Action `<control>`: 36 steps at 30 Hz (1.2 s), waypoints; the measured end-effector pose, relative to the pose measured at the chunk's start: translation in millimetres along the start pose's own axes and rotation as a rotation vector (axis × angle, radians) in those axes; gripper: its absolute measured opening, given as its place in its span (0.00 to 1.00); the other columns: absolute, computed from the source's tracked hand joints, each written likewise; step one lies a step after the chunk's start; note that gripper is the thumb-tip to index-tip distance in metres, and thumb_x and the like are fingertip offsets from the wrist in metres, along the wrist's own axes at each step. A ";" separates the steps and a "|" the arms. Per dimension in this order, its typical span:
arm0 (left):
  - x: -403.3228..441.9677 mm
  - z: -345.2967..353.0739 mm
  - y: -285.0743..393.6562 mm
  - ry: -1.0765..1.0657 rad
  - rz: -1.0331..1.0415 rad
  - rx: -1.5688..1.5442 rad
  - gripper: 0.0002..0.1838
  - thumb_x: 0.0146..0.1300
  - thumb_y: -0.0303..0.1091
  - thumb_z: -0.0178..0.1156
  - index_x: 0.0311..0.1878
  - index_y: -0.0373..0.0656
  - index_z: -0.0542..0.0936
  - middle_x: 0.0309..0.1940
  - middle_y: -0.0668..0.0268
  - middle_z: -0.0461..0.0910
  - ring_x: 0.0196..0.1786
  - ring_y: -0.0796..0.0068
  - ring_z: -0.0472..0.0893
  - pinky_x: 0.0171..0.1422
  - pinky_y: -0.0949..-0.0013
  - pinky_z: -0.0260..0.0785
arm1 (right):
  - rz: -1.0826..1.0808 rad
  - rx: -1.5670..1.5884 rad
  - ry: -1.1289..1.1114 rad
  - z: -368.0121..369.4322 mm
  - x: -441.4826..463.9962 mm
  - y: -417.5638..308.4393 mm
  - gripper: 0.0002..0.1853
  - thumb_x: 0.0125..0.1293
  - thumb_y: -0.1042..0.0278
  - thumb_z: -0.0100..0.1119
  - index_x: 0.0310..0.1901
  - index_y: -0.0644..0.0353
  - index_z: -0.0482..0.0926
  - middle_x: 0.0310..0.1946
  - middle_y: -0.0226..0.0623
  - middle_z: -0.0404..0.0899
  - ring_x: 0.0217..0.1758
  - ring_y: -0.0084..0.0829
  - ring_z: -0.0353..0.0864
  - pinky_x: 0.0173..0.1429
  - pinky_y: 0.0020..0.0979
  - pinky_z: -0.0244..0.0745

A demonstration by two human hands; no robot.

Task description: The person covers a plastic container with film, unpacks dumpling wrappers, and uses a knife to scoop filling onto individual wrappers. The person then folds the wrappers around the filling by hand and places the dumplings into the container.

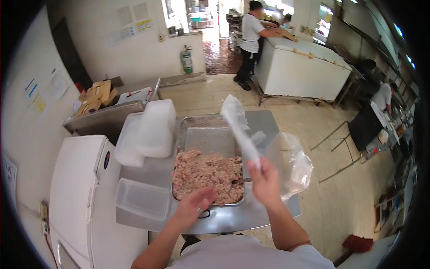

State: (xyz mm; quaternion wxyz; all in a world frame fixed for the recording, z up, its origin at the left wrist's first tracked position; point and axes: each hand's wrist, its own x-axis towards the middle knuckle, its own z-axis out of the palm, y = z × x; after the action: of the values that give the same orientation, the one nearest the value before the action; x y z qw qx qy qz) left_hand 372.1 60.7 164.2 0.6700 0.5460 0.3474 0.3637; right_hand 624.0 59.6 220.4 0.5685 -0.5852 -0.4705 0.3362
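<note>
My left hand (195,206) is spread loosely, palm turned inward, over the near edge of the meat; I can't tell whether its fingertips touch it. My right hand (265,181) pinches one end of a long, thin, clear plastic bag (239,130) between thumb and fingers, the rest of it standing up and away from me, blurred.

The pale pink, coarse ground meat (206,172) lies heaped in the near part of a deep rectangular silver metal tray (210,136), whose bare floor shows at the far end. A thin dark handle (242,181) pokes out of the heap by my right hand. The tray rests on a shiny stainless-steel table (242,220).

As I judge it, the grinding is done, and the far end may mean some meat has been taken out already. A large share remains in the tray. The bag looks flat, with no meat in it that I can make out, so this portion seems barely begun. To the left sit a shallow translucent plastic container (143,199) and a group of frosted white plastic tubs (154,130); to the right lies a crumpled clear plastic sack (293,168).
</note>
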 end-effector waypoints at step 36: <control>1.4 105.5 -59.4 0.263 -0.216 -0.297 0.10 0.72 0.31 0.68 0.50 0.39 0.80 0.43 0.66 0.84 0.45 0.75 0.84 0.49 0.69 0.78 | -0.007 -0.303 -0.315 -49.2 -122.0 26.7 0.23 0.68 0.70 0.67 0.63 0.66 0.79 0.52 0.53 0.86 0.56 0.47 0.87 0.60 0.39 0.79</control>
State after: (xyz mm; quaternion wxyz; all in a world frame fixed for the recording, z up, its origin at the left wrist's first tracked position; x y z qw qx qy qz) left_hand 470.2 3.1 122.8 0.7271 0.3489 0.4308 0.4049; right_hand 633.8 -69.0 183.2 0.3946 -0.6025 -0.6008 0.3469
